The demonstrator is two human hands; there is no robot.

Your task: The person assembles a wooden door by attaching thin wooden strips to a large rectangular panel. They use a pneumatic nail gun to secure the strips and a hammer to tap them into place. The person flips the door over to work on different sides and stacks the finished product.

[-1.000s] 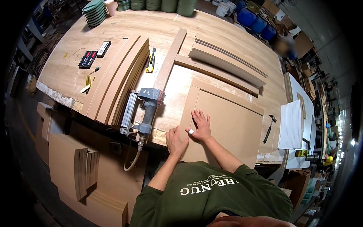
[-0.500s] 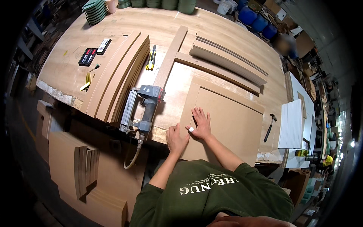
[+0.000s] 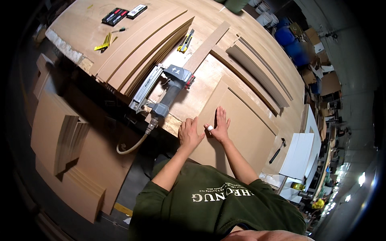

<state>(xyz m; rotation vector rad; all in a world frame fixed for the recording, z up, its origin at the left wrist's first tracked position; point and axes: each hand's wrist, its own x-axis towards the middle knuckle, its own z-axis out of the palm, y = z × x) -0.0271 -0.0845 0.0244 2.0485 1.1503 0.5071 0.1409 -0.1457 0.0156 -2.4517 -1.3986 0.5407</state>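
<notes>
A flat brown fibreboard panel (image 3: 241,138) with raised border strips lies on the workbench in front of me. My right hand (image 3: 220,126) rests palm down near its left border, fingers stretched out; a white band wraps the thumb. Beside it, my left hand (image 3: 190,133) lies over the panel's left edge strip, fingers slightly bent, thumb toward the right hand. Neither hand lifts anything. Left of the panel, a grey and black air nailer (image 3: 171,90) rests on the bench, its hose (image 3: 134,148) hanging over the front edge.
Board strips are stacked left of the nailer (image 3: 146,52) and beyond the panel (image 3: 259,74). A yellow utility knife (image 3: 185,41), tape measure (image 3: 105,42) and small boxes (image 3: 115,16) lie farther left. A hammer (image 3: 277,150) and white panels (image 3: 296,154) are at right. More boards (image 3: 52,132) stand below, left.
The view has tilted, so the bench appears turned and shifted. My right hand's fingers have drawn closer together. Both hands stay on the panel's left border area; the nailer remains lying there.
</notes>
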